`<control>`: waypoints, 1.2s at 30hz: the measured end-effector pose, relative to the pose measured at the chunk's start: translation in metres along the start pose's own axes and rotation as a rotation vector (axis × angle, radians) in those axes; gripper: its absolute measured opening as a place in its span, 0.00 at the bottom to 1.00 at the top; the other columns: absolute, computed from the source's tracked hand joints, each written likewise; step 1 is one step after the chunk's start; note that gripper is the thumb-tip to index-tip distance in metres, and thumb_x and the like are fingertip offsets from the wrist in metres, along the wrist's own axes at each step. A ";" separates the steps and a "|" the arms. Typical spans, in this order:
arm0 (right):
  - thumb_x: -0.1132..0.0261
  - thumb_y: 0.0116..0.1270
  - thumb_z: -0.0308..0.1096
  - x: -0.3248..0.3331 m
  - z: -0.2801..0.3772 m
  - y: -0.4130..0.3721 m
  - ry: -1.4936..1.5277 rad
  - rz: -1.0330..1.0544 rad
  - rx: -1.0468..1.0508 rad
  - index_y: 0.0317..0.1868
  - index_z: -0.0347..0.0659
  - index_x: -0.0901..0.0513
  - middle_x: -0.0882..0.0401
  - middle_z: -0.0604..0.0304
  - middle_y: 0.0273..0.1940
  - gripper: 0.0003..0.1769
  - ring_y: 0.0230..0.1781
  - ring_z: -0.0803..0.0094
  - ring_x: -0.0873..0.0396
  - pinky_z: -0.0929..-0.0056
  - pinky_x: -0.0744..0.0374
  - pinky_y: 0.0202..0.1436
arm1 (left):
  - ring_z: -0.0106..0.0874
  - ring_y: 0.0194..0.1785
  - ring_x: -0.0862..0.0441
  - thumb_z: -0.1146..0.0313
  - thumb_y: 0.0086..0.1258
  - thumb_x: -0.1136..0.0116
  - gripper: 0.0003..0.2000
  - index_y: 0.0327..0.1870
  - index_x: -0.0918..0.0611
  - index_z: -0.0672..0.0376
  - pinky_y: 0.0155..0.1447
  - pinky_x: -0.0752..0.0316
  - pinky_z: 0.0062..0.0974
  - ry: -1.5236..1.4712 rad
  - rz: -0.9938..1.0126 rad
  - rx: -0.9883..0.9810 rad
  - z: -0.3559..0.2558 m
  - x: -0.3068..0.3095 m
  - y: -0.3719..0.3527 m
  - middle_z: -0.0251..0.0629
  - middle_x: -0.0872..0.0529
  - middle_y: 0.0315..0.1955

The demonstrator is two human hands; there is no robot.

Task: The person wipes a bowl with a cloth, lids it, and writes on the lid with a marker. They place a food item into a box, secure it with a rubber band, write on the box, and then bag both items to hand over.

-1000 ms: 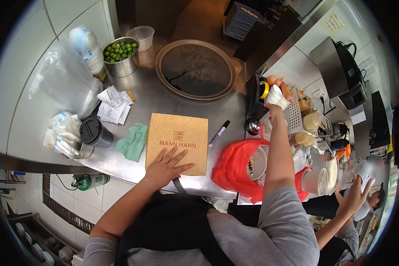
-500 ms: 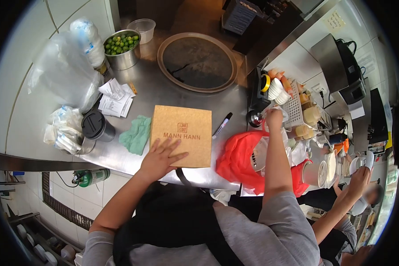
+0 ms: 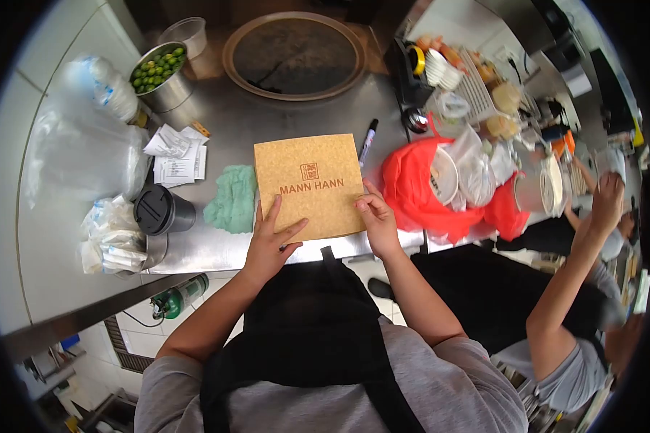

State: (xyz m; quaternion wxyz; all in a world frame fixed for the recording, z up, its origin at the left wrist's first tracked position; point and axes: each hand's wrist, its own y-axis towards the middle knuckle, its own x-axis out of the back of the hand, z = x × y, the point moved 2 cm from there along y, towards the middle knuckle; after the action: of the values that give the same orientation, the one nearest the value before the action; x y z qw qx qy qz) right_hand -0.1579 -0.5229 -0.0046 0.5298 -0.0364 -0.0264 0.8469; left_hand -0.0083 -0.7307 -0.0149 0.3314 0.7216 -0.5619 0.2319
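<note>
A brown cardboard box (image 3: 307, 159) marked "MANN HANN" lies on the steel counter in front of me. On its lower left part rests my left hand (image 3: 273, 238), fingers spread over the lid and edge. My right hand (image 3: 378, 218) is at the box's right edge, thumb and index finger close together; whether anything small is between them is hidden. A green cloth (image 3: 232, 200) lies just left of the box, and a marker (image 3: 368, 142) is beyond its right side.
To the right are a red bag (image 3: 412, 180) with containers, and a co-worker's raised arm (image 3: 581, 260). At left stand a black-lidded cup (image 3: 163, 209), receipts (image 3: 180, 160) and a pot of green limes (image 3: 167, 85). A round tray (image 3: 296, 58) lies at the back.
My right hand has come back from the sauce containers at the right to the box's right edge. The box has turned slightly, and my left hand stays on it. The view has shifted.
</note>
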 end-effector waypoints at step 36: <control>0.27 0.64 0.31 -0.050 -0.166 -0.146 0.175 -0.269 0.136 0.38 0.35 0.15 0.20 0.66 0.37 0.08 0.38 0.77 0.28 0.77 0.29 0.45 | 0.49 0.68 0.30 0.69 0.45 0.21 0.30 0.56 0.14 0.41 0.66 0.29 0.41 0.201 -0.087 -0.191 -0.046 -0.042 -0.080 0.48 0.39 0.74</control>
State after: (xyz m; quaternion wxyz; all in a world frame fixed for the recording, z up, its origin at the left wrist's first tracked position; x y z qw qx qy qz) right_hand 0.0097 -0.5033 -0.1562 0.6399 -0.0700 0.0726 0.7618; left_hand 0.0599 -0.6567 -0.0310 0.4628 0.6836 -0.5136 0.2340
